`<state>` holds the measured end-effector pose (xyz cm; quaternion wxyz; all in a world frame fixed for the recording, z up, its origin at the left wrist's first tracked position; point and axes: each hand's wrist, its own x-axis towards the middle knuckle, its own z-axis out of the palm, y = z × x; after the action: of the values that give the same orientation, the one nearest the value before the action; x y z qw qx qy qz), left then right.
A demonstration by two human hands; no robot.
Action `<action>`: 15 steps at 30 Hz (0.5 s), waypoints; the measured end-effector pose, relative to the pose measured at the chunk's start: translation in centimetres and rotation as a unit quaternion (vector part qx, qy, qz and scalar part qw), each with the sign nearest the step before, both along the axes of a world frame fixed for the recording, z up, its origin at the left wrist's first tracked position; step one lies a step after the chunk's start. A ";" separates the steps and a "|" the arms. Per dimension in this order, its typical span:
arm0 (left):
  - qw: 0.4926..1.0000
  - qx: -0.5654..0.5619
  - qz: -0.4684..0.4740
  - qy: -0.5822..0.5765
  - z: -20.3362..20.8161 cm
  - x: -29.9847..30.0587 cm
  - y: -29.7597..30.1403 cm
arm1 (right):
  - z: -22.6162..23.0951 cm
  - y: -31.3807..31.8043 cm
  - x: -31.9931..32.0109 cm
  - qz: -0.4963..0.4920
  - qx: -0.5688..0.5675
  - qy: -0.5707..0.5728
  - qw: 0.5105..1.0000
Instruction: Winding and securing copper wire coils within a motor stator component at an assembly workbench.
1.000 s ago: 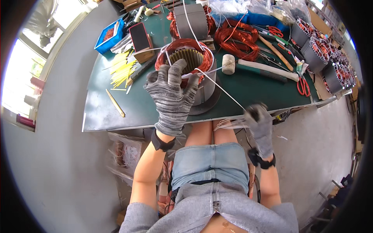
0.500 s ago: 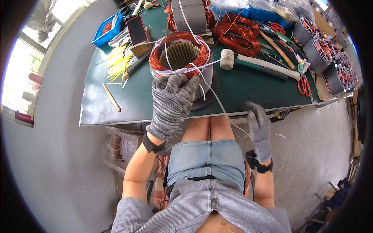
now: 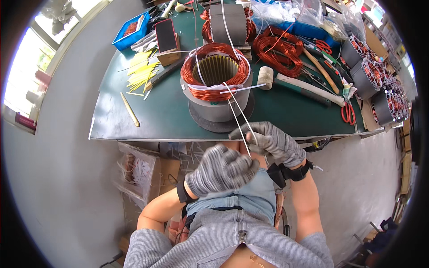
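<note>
A grey motor stator (image 3: 217,111) stands upright at the table's front, a ring of copper windings (image 3: 214,94) bulging over its top and yellow slot liners inside. From the near side of the windings two lengths of white lacing cord (image 3: 238,119) run toward me. My gloved left hand (image 3: 223,170) is closed on one length, low in front of the table edge. Just above and to its right, my gloved right hand (image 3: 275,144) has its fingers bent round the cord; its fingertips are partly hidden. A white strip (image 3: 249,89) lies across the rim.
A dark round base (image 3: 196,118) sits under the stator. To its right lie a white-headed mallet (image 3: 266,78), red-handled scissors (image 3: 348,114) and copper wire coils (image 3: 279,51). Yellow strips (image 3: 143,73), a phone (image 3: 166,35) and a pointed stick (image 3: 129,109) are on the left. Another stator (image 3: 229,24) stands behind.
My left hand has left the windings and come down toward me, closing on cord. My right hand has moved inward and up to the cord, now drawn out straight from the stator.
</note>
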<state>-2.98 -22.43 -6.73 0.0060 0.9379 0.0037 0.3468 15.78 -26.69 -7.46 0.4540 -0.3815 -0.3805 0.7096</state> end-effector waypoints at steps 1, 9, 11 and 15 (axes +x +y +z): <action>0.999 0.004 -0.017 0.028 0.3 0.1 -0.6 | 0.8 0.7 -0.6 -0.025 0.025 -0.072 0.997; 0.863 -0.411 0.134 -0.260 2.7 3.7 2.4 | 1.9 0.6 -3.1 -0.502 0.374 -0.536 0.567; 0.905 -0.297 0.165 -0.255 2.4 4.3 2.5 | 2.8 0.5 -3.8 -0.521 0.359 -0.497 0.594; 0.962 -0.079 0.219 -0.145 1.8 3.5 2.7 | 2.9 0.2 -3.9 -0.425 0.264 -0.364 0.785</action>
<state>0.53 -19.72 -4.93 0.0046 0.8506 0.2352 0.4703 11.83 -26.48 -4.58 0.6205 -0.5999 -0.4895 0.1244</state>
